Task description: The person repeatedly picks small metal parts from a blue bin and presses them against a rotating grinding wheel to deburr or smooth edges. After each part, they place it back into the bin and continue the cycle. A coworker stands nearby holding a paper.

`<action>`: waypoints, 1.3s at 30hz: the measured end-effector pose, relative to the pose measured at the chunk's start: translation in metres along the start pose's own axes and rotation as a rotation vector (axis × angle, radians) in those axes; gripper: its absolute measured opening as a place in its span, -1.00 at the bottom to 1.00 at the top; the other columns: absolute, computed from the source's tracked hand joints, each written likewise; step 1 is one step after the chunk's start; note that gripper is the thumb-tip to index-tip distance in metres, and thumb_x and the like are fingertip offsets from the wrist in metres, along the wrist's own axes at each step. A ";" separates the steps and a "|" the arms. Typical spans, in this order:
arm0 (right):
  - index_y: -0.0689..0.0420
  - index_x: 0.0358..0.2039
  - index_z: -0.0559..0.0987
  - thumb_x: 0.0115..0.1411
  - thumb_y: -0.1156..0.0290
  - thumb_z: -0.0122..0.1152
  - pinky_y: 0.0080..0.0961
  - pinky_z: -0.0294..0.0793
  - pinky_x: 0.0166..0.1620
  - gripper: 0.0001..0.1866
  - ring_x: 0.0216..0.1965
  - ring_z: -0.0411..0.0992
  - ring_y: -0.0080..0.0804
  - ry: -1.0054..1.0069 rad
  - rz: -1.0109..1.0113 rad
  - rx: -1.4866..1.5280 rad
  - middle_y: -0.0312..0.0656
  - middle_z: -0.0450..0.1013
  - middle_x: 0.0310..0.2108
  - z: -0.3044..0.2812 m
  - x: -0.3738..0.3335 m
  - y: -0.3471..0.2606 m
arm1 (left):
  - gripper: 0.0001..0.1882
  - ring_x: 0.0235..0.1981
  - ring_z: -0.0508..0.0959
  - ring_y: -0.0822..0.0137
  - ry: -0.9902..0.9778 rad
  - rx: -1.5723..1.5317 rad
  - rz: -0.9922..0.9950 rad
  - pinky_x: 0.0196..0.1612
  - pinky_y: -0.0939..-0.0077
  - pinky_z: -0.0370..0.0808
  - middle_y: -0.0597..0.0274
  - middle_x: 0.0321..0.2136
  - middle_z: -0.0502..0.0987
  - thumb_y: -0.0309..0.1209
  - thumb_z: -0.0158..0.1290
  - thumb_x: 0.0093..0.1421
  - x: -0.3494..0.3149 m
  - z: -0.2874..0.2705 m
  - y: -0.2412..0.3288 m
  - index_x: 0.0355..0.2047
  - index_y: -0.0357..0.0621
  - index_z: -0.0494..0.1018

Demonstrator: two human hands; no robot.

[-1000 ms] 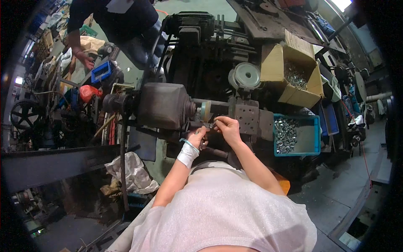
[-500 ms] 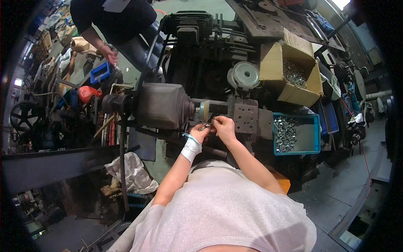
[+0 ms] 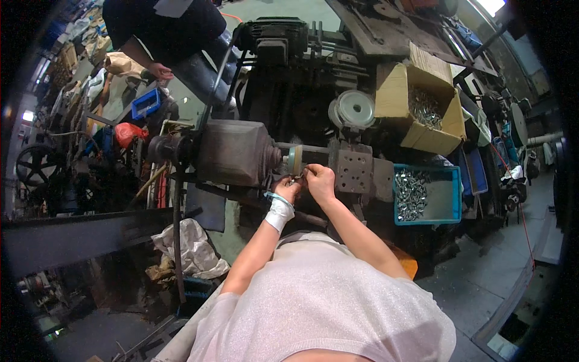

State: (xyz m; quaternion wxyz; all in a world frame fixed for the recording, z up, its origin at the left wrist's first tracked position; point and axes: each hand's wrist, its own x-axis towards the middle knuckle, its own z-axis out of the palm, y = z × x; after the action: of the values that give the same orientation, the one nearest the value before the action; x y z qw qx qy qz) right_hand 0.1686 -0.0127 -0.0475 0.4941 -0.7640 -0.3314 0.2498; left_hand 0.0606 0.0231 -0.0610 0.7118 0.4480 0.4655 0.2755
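Observation:
My left hand, with a white wrap and a pale blue band at its wrist, is closed in a pinch on a small shiny metal part. Close beside it, my right hand is also closed, its thumb and fingertips pressed together; what they hold is too small to make out. Both hands meet just below a narrow wheel with a tan and greenish rim, mounted on the shaft of a dark machine housing. Whether the metal part touches the wheel cannot be made out.
Right of my hands is a drilled metal block. A teal bin of shiny metal parts and a cardboard box of similar pieces stand farther right. A round grey disc sits behind the block. Another person stands at the far left.
My hands stay together below the wheel, with the right one shifted slightly up and left. The other person's hand has drawn back upward from beside the blue tray. The view has shifted slightly.

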 end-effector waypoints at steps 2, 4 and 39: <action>0.29 -0.46 0.52 -0.07 0.48 0.10 -0.62 0.31 -0.60 -0.84 -0.67 0.34 -0.62 0.037 -0.116 -0.074 -0.13 0.42 -0.66 -0.002 -0.002 -0.001 | -0.90 -0.54 0.38 0.51 -0.061 0.151 -0.030 -0.49 0.64 0.31 0.38 -0.57 0.43 -0.50 -0.01 -0.07 -0.003 -0.006 0.003 -0.48 -0.19 0.41; 0.32 -0.47 0.52 -0.07 0.50 0.07 -0.68 0.31 -0.58 -0.84 -0.66 0.34 -0.59 -0.027 0.023 0.172 -0.23 0.42 -0.64 -0.003 -0.003 0.008 | -0.94 -0.60 0.36 0.53 -0.094 0.025 0.039 -0.53 0.66 0.29 0.39 -0.61 0.41 -0.43 0.03 -0.02 -0.005 -0.005 -0.002 -0.53 -0.13 0.42; 0.29 -0.55 0.49 -0.13 0.59 0.10 -0.55 0.36 -0.48 -0.93 -0.57 0.39 -0.46 -0.190 -0.415 -0.072 -0.14 0.43 -0.62 -0.047 -0.037 -0.036 | -0.82 -0.62 0.39 0.54 -0.213 0.165 -0.074 -0.58 0.63 0.37 0.35 -0.62 0.45 -0.34 0.09 -0.01 -0.043 -0.020 0.008 -0.44 -0.18 0.46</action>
State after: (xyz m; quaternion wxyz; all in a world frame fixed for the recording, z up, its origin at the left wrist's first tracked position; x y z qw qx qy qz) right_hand 0.1686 -0.0576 0.0056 0.4741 -0.6695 -0.5352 0.2015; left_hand 0.0250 -0.0003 -0.0391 0.7276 0.5143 0.4246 0.1607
